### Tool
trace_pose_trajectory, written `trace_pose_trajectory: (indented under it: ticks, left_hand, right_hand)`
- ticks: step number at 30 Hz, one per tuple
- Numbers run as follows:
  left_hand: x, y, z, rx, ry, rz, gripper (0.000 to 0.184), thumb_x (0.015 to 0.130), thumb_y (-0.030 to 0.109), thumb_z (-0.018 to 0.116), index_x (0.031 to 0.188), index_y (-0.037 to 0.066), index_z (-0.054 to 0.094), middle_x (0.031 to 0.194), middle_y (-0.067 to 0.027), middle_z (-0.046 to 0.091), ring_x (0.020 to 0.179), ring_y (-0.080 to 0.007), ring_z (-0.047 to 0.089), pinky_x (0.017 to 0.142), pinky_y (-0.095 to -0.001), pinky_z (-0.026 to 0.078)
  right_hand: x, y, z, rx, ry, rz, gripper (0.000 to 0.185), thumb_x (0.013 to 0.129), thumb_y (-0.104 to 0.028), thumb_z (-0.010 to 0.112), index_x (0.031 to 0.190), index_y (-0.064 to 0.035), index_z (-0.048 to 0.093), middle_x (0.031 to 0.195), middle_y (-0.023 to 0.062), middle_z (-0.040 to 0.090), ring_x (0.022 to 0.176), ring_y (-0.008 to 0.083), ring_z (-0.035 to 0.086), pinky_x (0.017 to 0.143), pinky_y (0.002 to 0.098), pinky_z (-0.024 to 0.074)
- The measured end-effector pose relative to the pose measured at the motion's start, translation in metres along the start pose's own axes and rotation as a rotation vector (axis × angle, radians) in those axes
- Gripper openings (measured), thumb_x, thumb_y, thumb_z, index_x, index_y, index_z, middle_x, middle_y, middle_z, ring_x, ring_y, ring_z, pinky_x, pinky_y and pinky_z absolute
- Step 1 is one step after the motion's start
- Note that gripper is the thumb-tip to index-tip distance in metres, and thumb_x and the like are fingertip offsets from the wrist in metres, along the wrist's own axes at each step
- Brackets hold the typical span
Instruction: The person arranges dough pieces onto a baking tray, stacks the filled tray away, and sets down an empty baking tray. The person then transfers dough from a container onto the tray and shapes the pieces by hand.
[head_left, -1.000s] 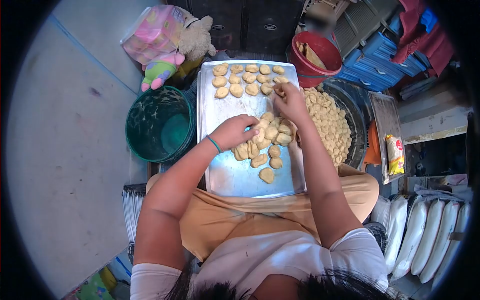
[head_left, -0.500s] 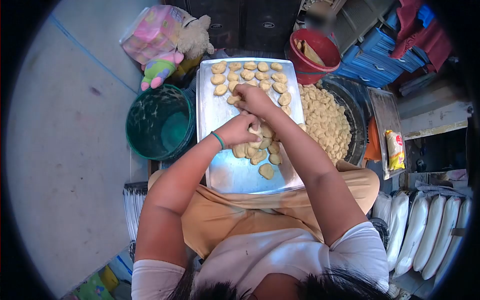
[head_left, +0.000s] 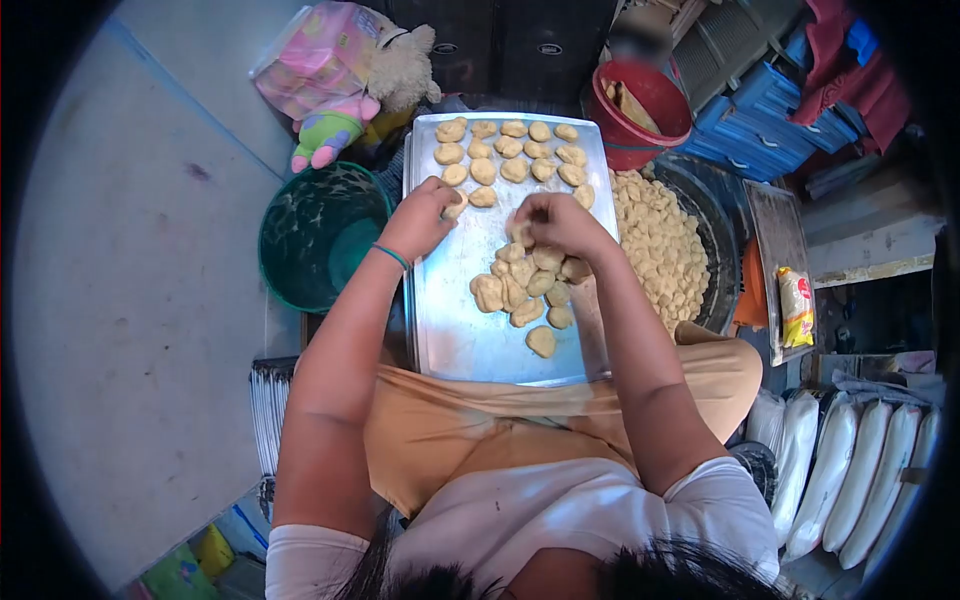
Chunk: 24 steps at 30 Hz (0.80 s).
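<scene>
A metal baking tray (head_left: 450, 340) lies across my lap, with rows of flattened dough pieces (head_left: 514, 170) on its far half. My left hand (head_left: 424, 218) is at the tray's left edge, its fingers closed on a dough piece (head_left: 456, 204) at the end of a row. Over the pile of loose dough pieces (head_left: 525, 285) in the middle of the tray, my right hand (head_left: 562, 224) grips another dough piece (head_left: 521, 233). Part of that piece is hidden by the fingers.
To the right, a black tub (head_left: 722, 262) holds a heap of dough pieces (head_left: 655, 245). A red bucket (head_left: 640, 110) stands behind it. On the left is a green bucket (head_left: 285, 285). A yellow packet (head_left: 796, 308) lies on a board at the far right.
My left hand has moved from the pile to the far left of the tray with a dough piece. My right hand has come back from the rows to the pile.
</scene>
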<state>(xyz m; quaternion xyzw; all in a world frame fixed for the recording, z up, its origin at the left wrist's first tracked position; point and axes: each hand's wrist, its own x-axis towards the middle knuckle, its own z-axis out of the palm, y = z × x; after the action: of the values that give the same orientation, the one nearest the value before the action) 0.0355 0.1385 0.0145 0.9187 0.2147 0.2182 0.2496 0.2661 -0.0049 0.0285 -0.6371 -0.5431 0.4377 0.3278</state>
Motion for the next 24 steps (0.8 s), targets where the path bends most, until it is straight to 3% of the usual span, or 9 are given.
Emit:
trace_pose_trajectory:
  ticks: [4,8,11,14,15,18,19,22,24]
  left_hand:
    - [0.004,-0.005,0.008,0.005,-0.053,-0.038,0.025,0.076,-0.002,0.064,0.100,0.003,0.064,0.110,-0.0123,0.059,0.102,-0.0336,0.058,0.086,-0.0401,0.049]
    - [0.007,0.009,0.014,0.241,0.082,0.060,0.026,0.078,0.001,0.062,0.103,0.007,0.065,0.111,-0.0093,0.060,0.108,-0.0305,0.055,0.091,-0.0418,0.044]
    - [0.007,0.033,0.017,0.257,0.020,0.157,0.027,0.081,0.012,0.063,0.108,0.011,0.066,0.113,-0.0079,0.060,0.111,-0.0277,0.053,0.092,-0.0413,0.040]
    - [0.009,0.033,0.029,0.353,-0.019,0.157,0.031,0.081,0.014,0.065,0.112,0.012,0.066,0.116,-0.0073,0.060,0.112,-0.0264,0.052,0.094,-0.0418,0.038]
    - [0.012,0.036,0.029,0.356,-0.048,0.111,0.033,0.081,0.016,0.065,0.114,0.012,0.066,0.118,-0.0073,0.059,0.116,-0.0263,0.050,0.096,-0.0417,0.036]
    - [0.014,0.041,0.035,0.356,-0.002,0.147,0.035,0.083,0.019,0.065,0.117,0.012,0.065,0.122,-0.0074,0.058,0.119,-0.0271,0.048,0.098,-0.0433,0.034]
    - [0.015,0.043,0.039,0.370,-0.017,0.171,0.037,0.083,0.020,0.065,0.119,0.012,0.064,0.123,-0.0072,0.057,0.119,-0.0271,0.048,0.098,-0.0441,0.034]
    - [0.017,0.044,0.046,0.395,-0.039,0.206,0.041,0.084,0.022,0.065,0.124,0.012,0.061,0.125,-0.0062,0.057,0.120,-0.0269,0.047,0.100,-0.0462,0.032]
    - [0.014,0.046,0.049,0.384,-0.044,0.185,0.044,0.085,0.022,0.065,0.127,0.013,0.059,0.127,-0.0051,0.056,0.121,-0.0266,0.046,0.100,-0.0474,0.030]
  right_hand:
    - [0.020,-0.008,0.008,-0.255,0.380,-0.156,0.022,0.080,-0.003,0.066,0.102,-0.0019,0.068,0.098,0.0119,0.070,0.090,0.0242,0.066,0.083,0.0329,0.0508]
    - [0.000,-0.030,0.006,-0.362,0.389,-0.130,0.025,0.081,-0.007,0.069,0.105,-0.0039,0.069,0.100,0.0142,0.069,0.094,0.0289,0.066,0.085,0.0354,0.0507]
    - [-0.017,-0.022,0.018,-0.450,-0.039,-0.071,0.023,0.081,-0.008,0.070,0.103,-0.0041,0.069,0.097,0.0144,0.069,0.092,0.0271,0.066,0.083,0.0335,0.0509]
    - [-0.010,-0.005,0.009,-0.164,0.055,-0.017,0.020,0.080,-0.008,0.071,0.100,-0.0046,0.070,0.097,0.0131,0.069,0.092,0.0258,0.066,0.082,0.0328,0.0513]
    - [-0.003,0.008,0.005,-0.114,0.249,-0.070,0.025,0.072,-0.011,0.075,0.096,-0.0054,0.071,0.095,0.0138,0.068,0.089,0.0313,0.067,0.080,0.0374,0.0524]
    - [0.006,0.012,-0.010,-0.360,0.450,-0.205,0.024,0.072,-0.011,0.075,0.094,-0.0056,0.071,0.095,0.0136,0.067,0.089,0.0328,0.066,0.079,0.0395,0.0521]
    - [0.007,0.020,-0.016,-0.543,0.394,-0.226,0.022,0.072,-0.012,0.075,0.093,-0.0061,0.071,0.094,0.0134,0.066,0.089,0.0335,0.065,0.079,0.0405,0.0514]
    - [-0.007,0.028,-0.030,-0.408,0.701,-0.225,0.021,0.072,-0.012,0.074,0.093,-0.0068,0.071,0.094,0.0136,0.066,0.092,0.0337,0.064,0.081,0.0409,0.0507]
    - [-0.017,0.039,-0.040,-0.471,0.695,-0.061,0.020,0.072,-0.014,0.074,0.090,-0.0056,0.070,0.093,0.0153,0.066,0.089,0.0332,0.064,0.080,0.0410,0.0507]
